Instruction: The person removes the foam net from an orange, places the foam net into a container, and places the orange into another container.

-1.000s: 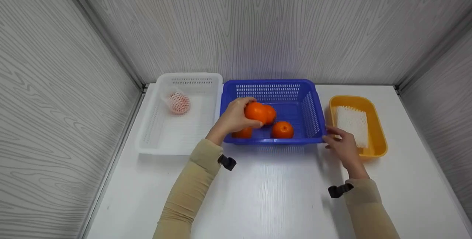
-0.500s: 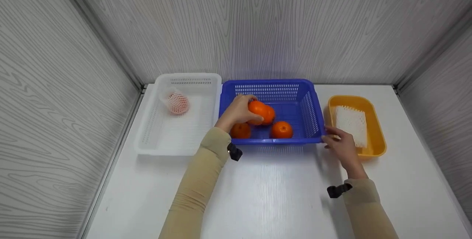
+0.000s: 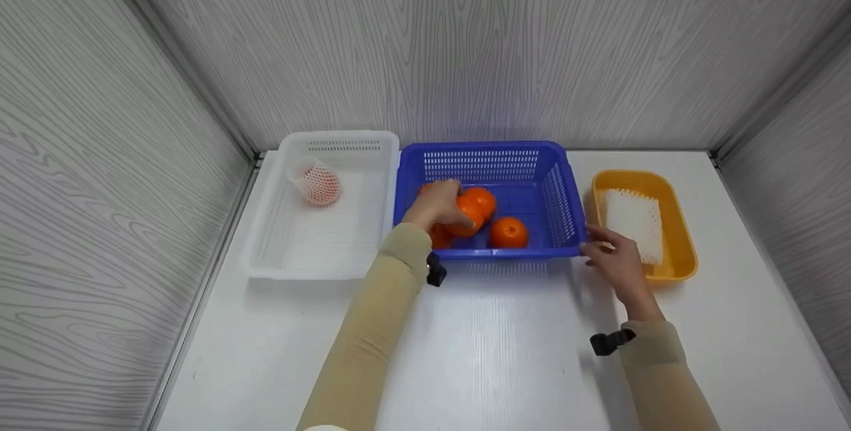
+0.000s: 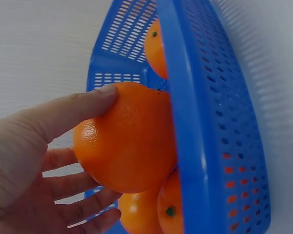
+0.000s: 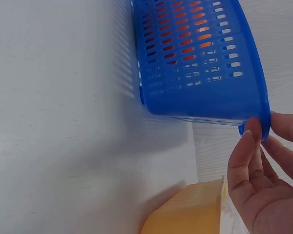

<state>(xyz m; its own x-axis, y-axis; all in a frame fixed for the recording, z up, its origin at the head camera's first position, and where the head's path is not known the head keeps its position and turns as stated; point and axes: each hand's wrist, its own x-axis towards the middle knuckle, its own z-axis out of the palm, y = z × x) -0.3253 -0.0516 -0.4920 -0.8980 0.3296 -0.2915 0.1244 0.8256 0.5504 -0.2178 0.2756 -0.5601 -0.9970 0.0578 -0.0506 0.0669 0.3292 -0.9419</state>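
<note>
My left hand (image 3: 439, 205) reaches into the blue basket (image 3: 492, 253) and holds an orange (image 4: 132, 139), with the thumb on its near side and the fingers curled at its far side. Other oranges lie around it in the basket: one orange (image 3: 509, 233) at the front middle, another orange (image 3: 481, 201) right beside the held one, and more partly hidden by the hand. At the basket's front right corner, my right hand (image 3: 618, 261) pinches the rim (image 5: 263, 109) between thumb and fingers.
Left of the blue basket stands a white basket (image 3: 319, 274) with one reddish fruit (image 3: 322, 185) in a foam net. On the right is a yellow tray (image 3: 679, 251) holding white foam nets (image 3: 635, 225). Grey wood-grain panels (image 3: 465, 38) enclose the table (image 3: 505, 351).
My left hand has moved slightly right and lower into the blue basket with the orange, uncovering another orange behind the hand. My right hand stays at the basket's corner.
</note>
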